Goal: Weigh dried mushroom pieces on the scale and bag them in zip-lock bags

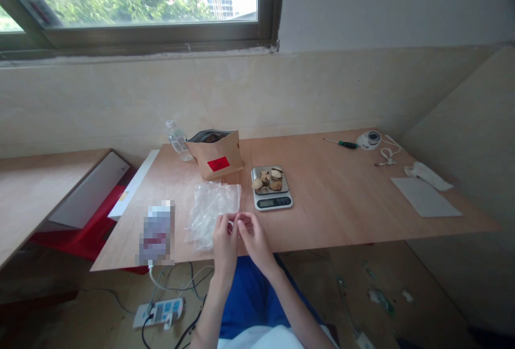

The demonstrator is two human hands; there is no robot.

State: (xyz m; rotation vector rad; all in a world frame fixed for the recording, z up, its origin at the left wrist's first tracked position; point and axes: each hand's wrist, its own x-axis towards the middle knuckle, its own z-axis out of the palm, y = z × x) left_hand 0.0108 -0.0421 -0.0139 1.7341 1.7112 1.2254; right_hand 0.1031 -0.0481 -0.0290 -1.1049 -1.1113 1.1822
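Note:
My left hand (224, 236) and my right hand (250, 229) meet at the table's front edge, fingers curled and fingertips together. What they pinch, if anything, is hidden or too small to name. Clear plastic bags (209, 209) lie in a crumpled pile just left of my fingers, partly behind my left hand. Beyond my right hand stands a small digital scale (274, 203), with several pale brown dried pieces (276, 174) on its metal plate. Behind the bags, a brown paper pouch (217, 158) with a red label stands upright, its top open.
A clear bottle (178, 140) leans beside the pouch. A blurred-out device (156, 233) with a white cable lies at the left edge. Farther right are a screwdriver (346, 145), a white camera (368, 140) and a white sheet (426, 198). A power strip (159, 311) lies on the floor.

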